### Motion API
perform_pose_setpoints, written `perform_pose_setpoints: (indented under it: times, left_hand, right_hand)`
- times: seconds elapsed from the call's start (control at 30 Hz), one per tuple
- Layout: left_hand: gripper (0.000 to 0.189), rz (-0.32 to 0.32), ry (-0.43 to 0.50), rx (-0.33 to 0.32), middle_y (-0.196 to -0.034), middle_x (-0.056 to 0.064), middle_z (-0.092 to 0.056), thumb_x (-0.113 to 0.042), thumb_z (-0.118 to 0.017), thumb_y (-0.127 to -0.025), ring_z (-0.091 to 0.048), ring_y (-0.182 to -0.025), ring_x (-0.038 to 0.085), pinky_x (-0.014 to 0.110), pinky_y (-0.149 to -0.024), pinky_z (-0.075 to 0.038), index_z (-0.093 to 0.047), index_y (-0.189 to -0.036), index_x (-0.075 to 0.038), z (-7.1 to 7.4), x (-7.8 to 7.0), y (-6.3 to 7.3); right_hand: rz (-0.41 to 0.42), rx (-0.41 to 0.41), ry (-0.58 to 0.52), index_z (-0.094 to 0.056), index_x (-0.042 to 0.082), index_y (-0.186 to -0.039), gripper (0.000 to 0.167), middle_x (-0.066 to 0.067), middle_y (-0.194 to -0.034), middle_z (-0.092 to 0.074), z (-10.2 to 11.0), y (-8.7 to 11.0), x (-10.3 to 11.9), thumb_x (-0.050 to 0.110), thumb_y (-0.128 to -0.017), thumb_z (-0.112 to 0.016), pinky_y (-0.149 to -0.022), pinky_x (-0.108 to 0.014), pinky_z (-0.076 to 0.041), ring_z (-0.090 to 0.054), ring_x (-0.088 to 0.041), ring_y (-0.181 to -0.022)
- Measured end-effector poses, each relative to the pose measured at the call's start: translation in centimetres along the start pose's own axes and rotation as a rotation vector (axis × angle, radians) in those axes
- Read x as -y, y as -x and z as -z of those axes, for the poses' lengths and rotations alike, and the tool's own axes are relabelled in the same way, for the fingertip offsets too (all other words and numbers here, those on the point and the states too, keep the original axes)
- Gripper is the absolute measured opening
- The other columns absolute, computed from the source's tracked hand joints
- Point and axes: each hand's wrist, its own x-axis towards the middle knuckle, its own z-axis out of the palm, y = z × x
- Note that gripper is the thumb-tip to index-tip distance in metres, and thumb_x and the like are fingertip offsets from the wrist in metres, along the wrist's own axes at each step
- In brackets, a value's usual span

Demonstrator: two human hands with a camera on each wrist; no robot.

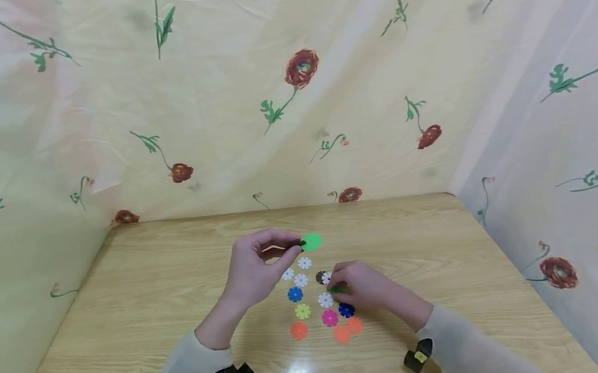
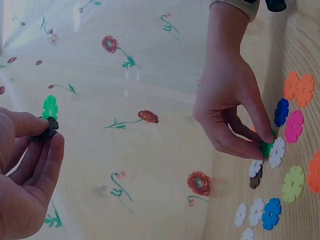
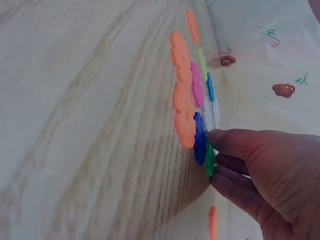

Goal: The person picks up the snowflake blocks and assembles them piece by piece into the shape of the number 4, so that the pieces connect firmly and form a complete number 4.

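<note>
My left hand [image 1: 253, 271] is raised above the table, pinching a dark notched disc [image 2: 48, 131] between thumb and fingers. A bright green notched disc [image 1: 312, 241] juts out from the dark one, seemingly joined to it. Lower and to the right, my right hand [image 1: 365, 285] pinches a darker green disc [image 3: 209, 159] by its edges at the tabletop; whether it is lifted cannot be told. Close around those fingertips lie a white disc [image 1: 325, 299], a dark blue disc [image 1: 346, 310] and a brown disc [image 2: 256, 179] partly covered by another white one.
More flower-shaped discs lie on the wooden table [image 1: 175, 278]: pink [image 1: 330, 318], yellow-green [image 1: 302, 311], blue [image 1: 295, 294], several white and several orange, including one orange disc [image 1: 299, 330] at the near left. A flower-printed cloth [image 1: 245, 124] hangs behind and at both sides.
</note>
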Motion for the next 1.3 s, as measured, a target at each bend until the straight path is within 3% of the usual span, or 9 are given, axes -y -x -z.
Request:
perform_pose_setpoints:
  times: [0.33,0.5,0.67,1.0,1.3]
  left_hand:
    - [0.014,0.003,0.015,0.007,-0.104,0.015,-0.082,0.000,-0.079,-0.093,-0.080,-0.090,0.015,0.034,-0.083,-0.067,-0.081,-0.107,-0.003,-0.1,0.2,0.0]
    - [0.013,0.012,0.008,-0.002,-0.105,0.015,-0.081,0.000,-0.079,-0.093,-0.079,-0.090,0.013,0.035,-0.084,-0.067,-0.081,-0.106,-0.003,0.0,0.0,0.0]
    - [0.014,0.014,0.018,-0.003,-0.105,0.016,-0.081,0.001,-0.079,-0.093,-0.079,-0.090,0.012,0.034,-0.083,-0.067,-0.081,-0.107,-0.003,0.1,0.0,0.0]
    - [0.015,0.014,0.027,0.004,-0.105,0.016,-0.081,0.000,-0.079,-0.094,-0.079,-0.090,0.013,0.030,-0.083,-0.067,-0.081,-0.108,-0.002,0.3,0.2,0.1]
    - [0.014,0.019,0.015,-0.001,-0.104,0.015,-0.081,0.000,-0.079,-0.093,-0.078,-0.091,0.011,0.031,-0.083,-0.067,-0.081,-0.107,-0.003,0.3,0.4,0.3]
  right_hand:
    - [-0.028,-0.006,-0.004,-0.083,0.011,-0.094,0.007,-0.001,-0.097,-0.075,0.0,0.0,0.1,0.017,-0.091,-0.085,-0.075,-0.019,-0.060,-0.069,-0.007,-0.083]
    - [0.024,-0.062,0.006,-0.080,0.011,-0.092,0.005,0.001,-0.089,-0.075,0.0,-0.1,0.2,0.009,-0.088,-0.080,-0.071,-0.017,-0.058,-0.066,-0.004,-0.077]
    - [0.006,-0.129,0.053,-0.076,0.012,-0.094,0.008,0.002,-0.087,-0.074,0.0,-0.1,0.3,0.005,-0.090,-0.077,-0.072,-0.021,-0.059,-0.063,-0.002,-0.076]
    - [-0.089,-0.144,0.066,-0.079,0.014,-0.099,0.015,0.002,-0.096,-0.076,0.5,0.6,0.1,0.003,-0.089,-0.078,-0.079,-0.029,-0.064,-0.070,-0.009,-0.085]
    - [-0.059,-0.289,-0.040,-0.078,0.004,-0.105,0.018,-0.006,-0.098,-0.076,2.6,0.5,-0.1,-0.005,-0.090,-0.077,-0.074,-0.022,-0.064,-0.076,-0.019,-0.089]
